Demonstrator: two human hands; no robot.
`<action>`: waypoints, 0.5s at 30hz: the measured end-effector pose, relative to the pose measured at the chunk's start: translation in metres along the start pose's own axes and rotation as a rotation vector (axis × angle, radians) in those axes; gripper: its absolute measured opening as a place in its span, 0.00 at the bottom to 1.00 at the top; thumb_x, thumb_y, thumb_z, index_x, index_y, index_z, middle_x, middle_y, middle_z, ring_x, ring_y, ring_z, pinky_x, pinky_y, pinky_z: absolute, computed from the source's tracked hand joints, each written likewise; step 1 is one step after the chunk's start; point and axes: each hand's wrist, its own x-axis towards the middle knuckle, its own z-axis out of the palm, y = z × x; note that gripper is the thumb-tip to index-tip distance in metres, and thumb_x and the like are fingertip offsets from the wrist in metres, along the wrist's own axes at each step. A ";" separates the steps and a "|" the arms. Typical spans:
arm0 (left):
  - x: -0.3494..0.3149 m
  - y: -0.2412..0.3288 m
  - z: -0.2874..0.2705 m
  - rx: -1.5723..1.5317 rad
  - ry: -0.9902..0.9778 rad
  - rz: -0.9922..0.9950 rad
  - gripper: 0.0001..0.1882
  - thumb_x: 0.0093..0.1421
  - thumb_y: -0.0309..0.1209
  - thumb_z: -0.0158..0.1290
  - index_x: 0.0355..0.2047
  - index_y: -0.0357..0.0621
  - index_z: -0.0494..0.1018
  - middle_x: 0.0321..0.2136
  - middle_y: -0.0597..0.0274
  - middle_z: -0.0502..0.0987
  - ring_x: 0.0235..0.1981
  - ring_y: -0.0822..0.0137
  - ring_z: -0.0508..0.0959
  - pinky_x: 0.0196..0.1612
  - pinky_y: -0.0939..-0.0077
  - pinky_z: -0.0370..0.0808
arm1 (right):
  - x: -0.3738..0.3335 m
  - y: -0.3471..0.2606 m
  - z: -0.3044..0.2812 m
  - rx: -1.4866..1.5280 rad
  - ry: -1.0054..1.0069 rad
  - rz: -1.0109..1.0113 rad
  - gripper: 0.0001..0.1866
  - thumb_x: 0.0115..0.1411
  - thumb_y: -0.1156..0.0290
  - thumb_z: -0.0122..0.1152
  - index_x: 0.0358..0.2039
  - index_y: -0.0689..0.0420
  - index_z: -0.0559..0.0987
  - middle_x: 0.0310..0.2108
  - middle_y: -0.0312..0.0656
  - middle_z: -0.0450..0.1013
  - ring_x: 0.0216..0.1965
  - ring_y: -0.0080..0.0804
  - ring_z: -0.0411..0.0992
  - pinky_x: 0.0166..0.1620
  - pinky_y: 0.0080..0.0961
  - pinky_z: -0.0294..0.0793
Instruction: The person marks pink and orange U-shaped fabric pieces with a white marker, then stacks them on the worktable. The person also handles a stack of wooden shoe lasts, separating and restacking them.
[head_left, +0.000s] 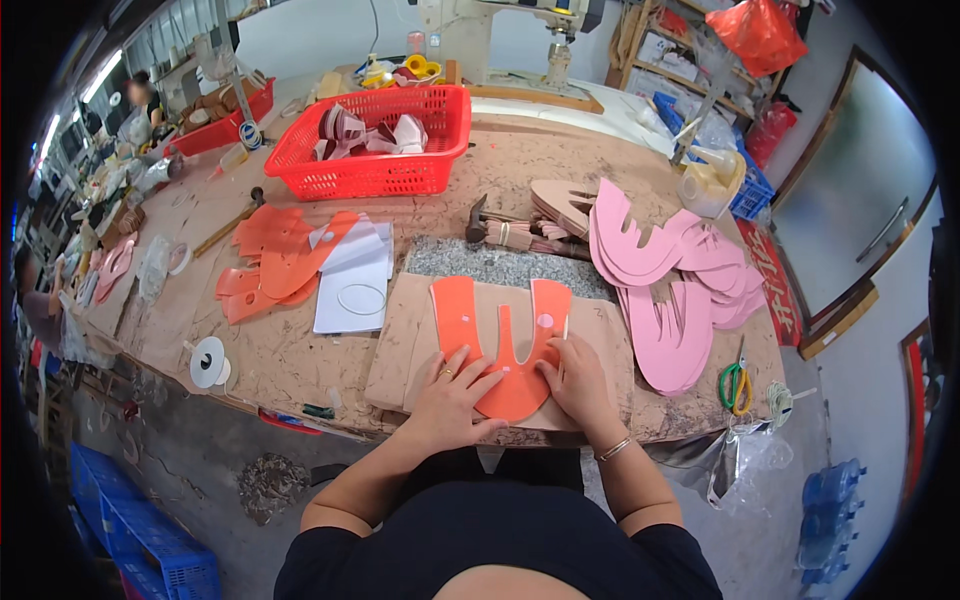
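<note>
A bare left hand (460, 392) lies palm down, fingers extended and spread, over the lower left of an orange three-pronged sheet (514, 390) with a rounded base; it presses on the sheet without clenching. The right hand (580, 385) rests at the sheet's right prong with its fingers bent and its thumb on the orange surface; a slender pale stick (566, 328) shows beside its fingertips, and whether it is gripped cannot be told. The orange sheet lies flat, prongs pointing away from the person, on a smooth tan board (395, 372). Behind the board is a speckled grey stone slab (480, 265). To the right, pink pronged sheets (672, 350) overlap in fanned stacks; to the left, further orange cutouts (275, 258) lie partly over white paper (345, 312). Beyond the slab are a dark hammer head (475, 222) and bundled beige strips (518, 236). A perforated red plastic basket (400, 182) holds crumpled, pale and maroon pieces (408, 135). Scissors (735, 385) with green and yellow handles lie at the right edge of the scuffed brown worktable (520, 150), a white flanged spool (209, 362) at its left front.
</note>
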 end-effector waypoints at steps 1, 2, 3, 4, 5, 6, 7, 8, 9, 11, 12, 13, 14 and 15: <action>0.001 0.000 -0.001 -0.008 -0.001 0.000 0.38 0.50 0.56 0.61 0.58 0.52 0.70 0.60 0.57 0.68 0.65 0.46 0.60 0.66 0.43 0.49 | -0.001 0.002 0.003 -0.011 -0.001 0.010 0.18 0.53 0.70 0.68 0.44 0.58 0.75 0.42 0.48 0.74 0.46 0.50 0.71 0.50 0.40 0.71; 0.001 -0.001 0.000 -0.005 -0.001 -0.002 0.38 0.50 0.56 0.61 0.58 0.52 0.70 0.59 0.58 0.68 0.65 0.47 0.60 0.66 0.43 0.49 | -0.001 0.004 0.004 -0.025 0.000 0.017 0.18 0.52 0.70 0.68 0.43 0.58 0.75 0.43 0.48 0.74 0.47 0.50 0.71 0.50 0.40 0.70; 0.002 -0.001 0.000 -0.002 -0.002 -0.004 0.38 0.50 0.56 0.61 0.58 0.52 0.70 0.59 0.58 0.68 0.65 0.47 0.60 0.66 0.43 0.49 | 0.000 0.003 0.004 -0.035 0.007 0.005 0.18 0.52 0.69 0.68 0.43 0.57 0.75 0.43 0.47 0.75 0.47 0.50 0.71 0.51 0.40 0.70; 0.002 -0.001 0.001 0.001 -0.002 -0.006 0.38 0.50 0.56 0.61 0.58 0.52 0.71 0.59 0.58 0.68 0.64 0.47 0.60 0.66 0.43 0.49 | 0.000 0.002 0.004 -0.044 0.013 -0.007 0.18 0.52 0.69 0.68 0.43 0.57 0.75 0.44 0.47 0.75 0.48 0.49 0.71 0.51 0.40 0.70; 0.002 -0.001 0.002 0.002 0.007 -0.009 0.38 0.50 0.56 0.62 0.58 0.53 0.71 0.59 0.58 0.68 0.64 0.47 0.60 0.66 0.43 0.49 | 0.001 0.002 0.003 -0.052 0.019 -0.020 0.18 0.52 0.69 0.69 0.43 0.57 0.75 0.44 0.47 0.75 0.48 0.49 0.71 0.52 0.41 0.69; 0.002 0.000 0.003 0.003 0.015 -0.012 0.37 0.50 0.56 0.62 0.57 0.53 0.71 0.58 0.59 0.69 0.64 0.47 0.60 0.66 0.42 0.49 | 0.001 0.002 0.004 -0.051 0.015 -0.015 0.18 0.52 0.69 0.69 0.43 0.56 0.75 0.45 0.46 0.76 0.48 0.49 0.71 0.52 0.41 0.69; 0.002 0.000 0.004 0.004 0.024 -0.016 0.37 0.49 0.55 0.62 0.57 0.53 0.71 0.58 0.59 0.69 0.64 0.47 0.60 0.66 0.42 0.50 | 0.002 0.003 0.004 -0.049 0.012 -0.011 0.18 0.52 0.69 0.69 0.42 0.56 0.75 0.45 0.46 0.76 0.49 0.49 0.71 0.53 0.41 0.69; 0.001 0.000 0.005 0.005 0.026 -0.017 0.37 0.49 0.55 0.62 0.57 0.53 0.71 0.58 0.59 0.69 0.64 0.47 0.60 0.66 0.42 0.50 | 0.003 0.002 0.005 -0.045 0.009 -0.007 0.17 0.52 0.69 0.69 0.42 0.56 0.76 0.46 0.46 0.76 0.49 0.49 0.71 0.53 0.41 0.68; 0.001 0.000 0.004 0.006 0.028 -0.019 0.37 0.49 0.55 0.62 0.57 0.54 0.72 0.58 0.59 0.69 0.64 0.47 0.60 0.66 0.42 0.50 | 0.003 0.002 0.005 -0.055 0.019 -0.017 0.17 0.52 0.69 0.69 0.42 0.55 0.76 0.45 0.45 0.76 0.49 0.48 0.72 0.53 0.41 0.68; 0.001 0.000 0.005 0.003 0.030 -0.021 0.37 0.49 0.55 0.62 0.57 0.54 0.72 0.58 0.59 0.69 0.64 0.47 0.60 0.66 0.42 0.50 | 0.003 0.003 0.005 -0.076 0.040 -0.037 0.17 0.52 0.69 0.69 0.42 0.55 0.76 0.43 0.45 0.76 0.48 0.48 0.72 0.52 0.41 0.69; 0.001 0.000 0.006 -0.001 0.031 -0.021 0.37 0.49 0.55 0.62 0.57 0.54 0.72 0.58 0.59 0.69 0.64 0.47 0.60 0.66 0.42 0.50 | 0.003 0.003 0.003 -0.056 -0.011 0.008 0.17 0.53 0.67 0.68 0.43 0.55 0.76 0.44 0.45 0.76 0.51 0.48 0.71 0.54 0.41 0.67; 0.001 0.000 0.006 -0.004 0.031 -0.021 0.37 0.49 0.55 0.62 0.57 0.54 0.72 0.58 0.59 0.69 0.64 0.47 0.60 0.66 0.42 0.50 | 0.004 0.002 0.001 -0.035 -0.062 0.052 0.17 0.54 0.66 0.67 0.44 0.55 0.76 0.45 0.45 0.76 0.54 0.48 0.70 0.56 0.41 0.66; 0.001 0.001 0.006 -0.001 0.033 -0.026 0.37 0.49 0.55 0.62 0.57 0.54 0.72 0.58 0.59 0.69 0.64 0.47 0.60 0.66 0.42 0.50 | 0.004 0.002 -0.001 -0.015 -0.113 0.096 0.18 0.55 0.65 0.66 0.45 0.55 0.76 0.46 0.45 0.76 0.57 0.49 0.68 0.58 0.42 0.64; 0.001 0.002 0.007 0.003 0.035 -0.031 0.37 0.49 0.55 0.62 0.57 0.54 0.72 0.58 0.59 0.69 0.64 0.47 0.60 0.66 0.42 0.50 | 0.005 0.002 -0.002 -0.011 -0.127 0.099 0.18 0.55 0.65 0.66 0.45 0.55 0.76 0.46 0.45 0.76 0.57 0.49 0.68 0.58 0.42 0.64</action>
